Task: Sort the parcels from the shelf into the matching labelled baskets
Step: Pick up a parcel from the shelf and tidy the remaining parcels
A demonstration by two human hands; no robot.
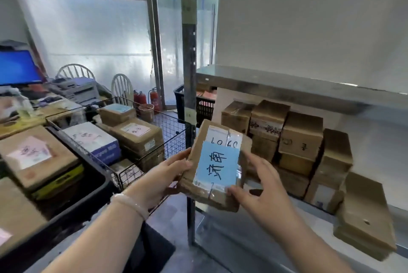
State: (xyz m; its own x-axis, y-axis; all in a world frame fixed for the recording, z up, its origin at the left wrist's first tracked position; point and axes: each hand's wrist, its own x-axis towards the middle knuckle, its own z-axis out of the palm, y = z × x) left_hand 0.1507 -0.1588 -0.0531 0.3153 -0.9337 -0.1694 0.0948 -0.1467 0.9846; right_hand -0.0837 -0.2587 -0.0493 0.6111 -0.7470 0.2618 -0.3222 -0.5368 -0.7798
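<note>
Cardboard parcel (217,162), left hand (164,176) gripping its left edge, right hand (261,188) clasping its right side

A flat brown parcel (217,166) with a blue label (dark handwritten characters, under clear tape) is held tilted between the left hand (163,175) and the right hand (260,186), in front of the shelf (287,87). Behind it, stacked parcels (300,138) of brown cardboard stand on the lower board. At the left, a wire basket (172,131) and a black basket (97,191) hold parcels with pink or blue labels.
</note>
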